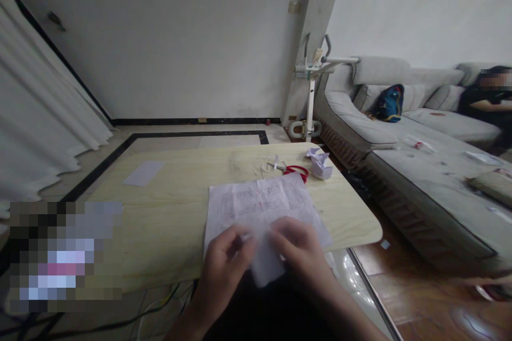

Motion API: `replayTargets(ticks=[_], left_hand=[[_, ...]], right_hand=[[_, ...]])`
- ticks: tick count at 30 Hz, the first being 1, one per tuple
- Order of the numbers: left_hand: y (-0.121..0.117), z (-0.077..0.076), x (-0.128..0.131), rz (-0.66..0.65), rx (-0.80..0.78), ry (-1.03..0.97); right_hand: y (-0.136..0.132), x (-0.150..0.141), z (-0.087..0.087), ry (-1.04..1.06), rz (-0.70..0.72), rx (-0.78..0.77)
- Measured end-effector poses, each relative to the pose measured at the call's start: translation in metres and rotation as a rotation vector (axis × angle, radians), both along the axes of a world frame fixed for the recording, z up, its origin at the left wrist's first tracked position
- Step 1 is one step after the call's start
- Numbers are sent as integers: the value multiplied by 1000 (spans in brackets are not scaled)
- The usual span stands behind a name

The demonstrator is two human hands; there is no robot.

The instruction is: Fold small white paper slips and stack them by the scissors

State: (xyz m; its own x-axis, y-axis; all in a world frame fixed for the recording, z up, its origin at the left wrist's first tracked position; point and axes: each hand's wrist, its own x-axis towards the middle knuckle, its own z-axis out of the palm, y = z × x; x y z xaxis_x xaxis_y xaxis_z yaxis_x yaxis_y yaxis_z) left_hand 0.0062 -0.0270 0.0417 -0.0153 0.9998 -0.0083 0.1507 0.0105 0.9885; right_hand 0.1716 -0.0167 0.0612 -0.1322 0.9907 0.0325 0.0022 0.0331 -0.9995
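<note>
My left hand (223, 265) and my right hand (301, 251) meet at the near edge of a pale wooden table (168, 218). Both pinch a small white piece of paper (266, 262) that hangs between them over the table's edge. Under and beyond the hands lies a larger creased printed sheet (260, 205). Red-handled scissors (294, 170) lie further back with several paper scraps (266, 168) beside them. A crumpled folded paper shape (321, 164) sits to the right of the scissors.
A small blank paper slip (144, 172) lies at the table's far left. A grey sofa (420, 170) runs along the right, with a blue bag (388, 103) and a seated person (490, 98). A white stand (311, 90) is by the wall. Cables (120, 319) run under the table.
</note>
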Motion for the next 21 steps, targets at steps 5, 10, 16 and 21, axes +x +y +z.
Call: replayTargets(ticks=[5,10,16,21], left_hand=[[-5,0,-1,-46,4,3],[-5,-1,-1,-52,-23,-26],[-4,1,-2,-70,-32,-44],[-3,-2,-2,-66,-57,-58]], right_hand=[[-1,1,1,-2,28,3],[-2,0,0,51,36,-6],[-2,0,0,72,43,7],[-2,0,0,77,42,9]])
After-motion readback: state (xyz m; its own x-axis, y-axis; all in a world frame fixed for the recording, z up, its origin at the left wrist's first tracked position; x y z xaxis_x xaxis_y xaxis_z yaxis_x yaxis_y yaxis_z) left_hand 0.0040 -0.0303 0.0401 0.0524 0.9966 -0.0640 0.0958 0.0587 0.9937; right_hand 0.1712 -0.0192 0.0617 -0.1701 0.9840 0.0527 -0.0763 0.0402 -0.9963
